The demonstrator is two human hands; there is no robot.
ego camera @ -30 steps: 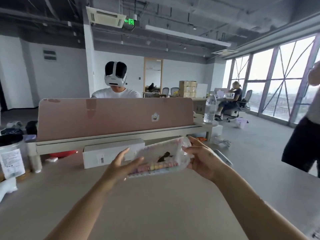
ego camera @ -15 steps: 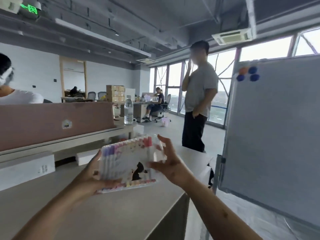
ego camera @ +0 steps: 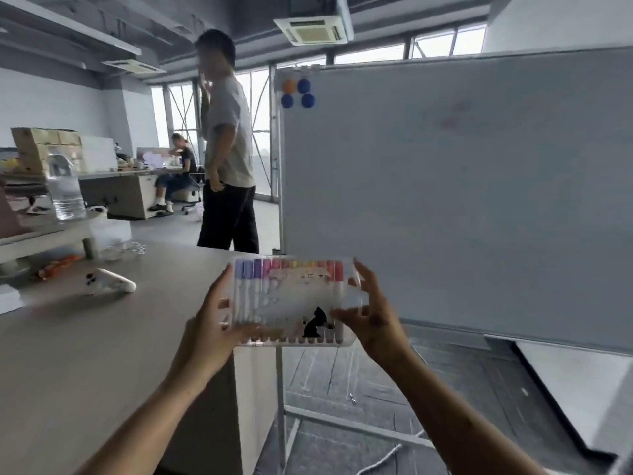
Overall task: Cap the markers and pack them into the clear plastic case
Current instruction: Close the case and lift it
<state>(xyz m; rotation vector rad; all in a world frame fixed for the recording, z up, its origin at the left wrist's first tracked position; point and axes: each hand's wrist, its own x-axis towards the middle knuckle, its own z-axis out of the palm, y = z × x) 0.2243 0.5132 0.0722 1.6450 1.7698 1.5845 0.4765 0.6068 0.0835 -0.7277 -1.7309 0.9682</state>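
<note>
The person is holding the clear plastic case (ego camera: 291,303) up in the air with both hands, its broad face turned toward the camera. The left hand (ego camera: 209,334) is gripping the case's left edge, thumb lying across the lower front and fingers wrapping behind. The right hand (ego camera: 373,320) is gripping the right edge, thumb pressing on the lower right corner of the front while the fingers are reaching up along the side. The case is hanging just past the right edge of the table (ego camera: 102,337), touching only the hands, and is sitting in front of the lower left corner of the whiteboard (ego camera: 462,200).

Inside the case, the markers (ego camera: 287,270) are standing side by side in one row, coloured caps at the top running from purple on the left through pink and yellow to red on the right. A black cat figure (ego camera: 315,323) is showing on the case's front near the right thumb. The picture is too blurred to tell whether the lid is latched.

On the table, a white controller (ego camera: 109,281) is lying well to the left of the case, with an orange packet (ego camera: 58,265) and a coiled cable (ego camera: 130,250) farther back. A water bottle (ego camera: 65,190) is standing on a raised shelf behind them. Four round magnets (ego camera: 297,93) are sticking to the whiteboard's upper left corner. A standing person (ego camera: 227,149) is turning away beside the whiteboard, and a seated person (ego camera: 178,173) is working at a far desk.
</note>
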